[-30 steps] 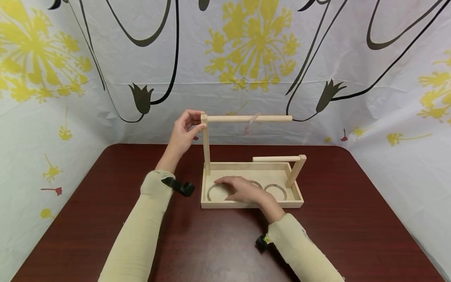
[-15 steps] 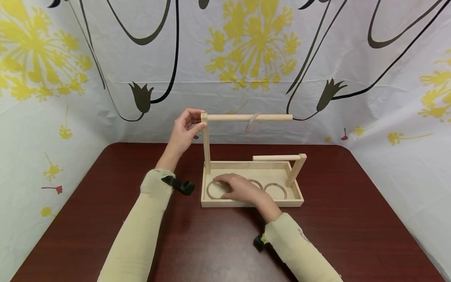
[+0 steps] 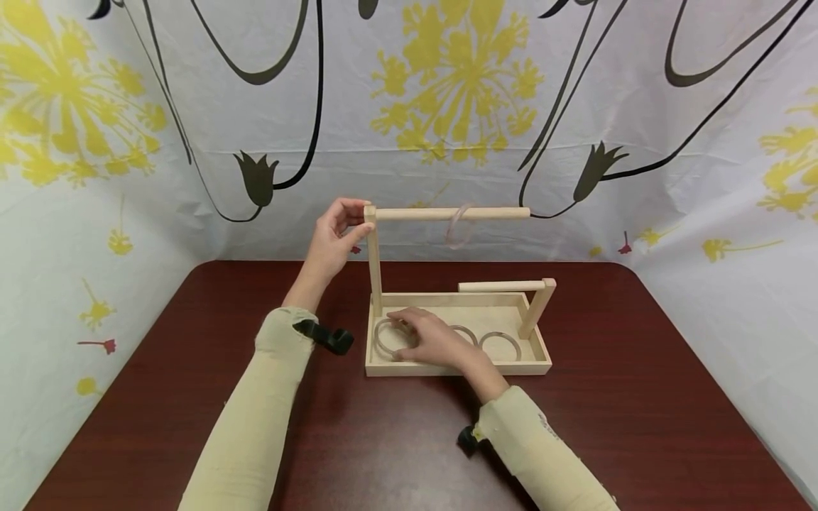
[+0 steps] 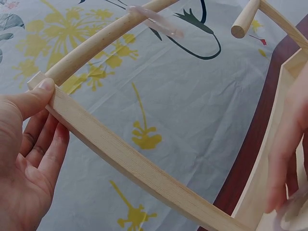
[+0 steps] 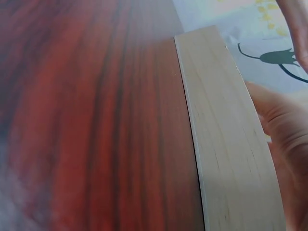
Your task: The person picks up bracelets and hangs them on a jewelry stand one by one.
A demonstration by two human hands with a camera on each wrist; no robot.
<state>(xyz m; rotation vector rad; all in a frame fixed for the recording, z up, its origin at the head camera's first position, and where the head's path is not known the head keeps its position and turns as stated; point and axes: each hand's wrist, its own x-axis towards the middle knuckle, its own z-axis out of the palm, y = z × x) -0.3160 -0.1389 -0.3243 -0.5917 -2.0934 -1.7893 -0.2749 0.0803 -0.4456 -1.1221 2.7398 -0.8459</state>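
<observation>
My left hand (image 3: 329,238) pinches the top of the tall wooden post (image 3: 374,273), thumb in front, where a long dowel (image 3: 492,213) leads off to the right. A clear ring (image 3: 451,233) hangs on that dowel. Low over the left end of the shallow wooden tray (image 3: 460,370), my right hand (image 3: 437,343) grips another clear ring (image 3: 376,341) between thumb and fingers. In the left wrist view this ring (image 4: 291,214) shows at the lower right under the fingertips. The tray wall hides much of the right hand in the right wrist view.
Two more rings lie in the tray: one partly behind my right hand, the other (image 3: 500,334) at the right. A shorter post (image 3: 537,312) with a dowel (image 3: 498,287) pointing left stands at the tray's right end. A patterned cloth (image 3: 307,106) rises behind the dark table (image 3: 383,440).
My right fingers have shifted slightly left and closed on the left ring, which now looks a little raised and tilted. My left hand has stayed on the post.
</observation>
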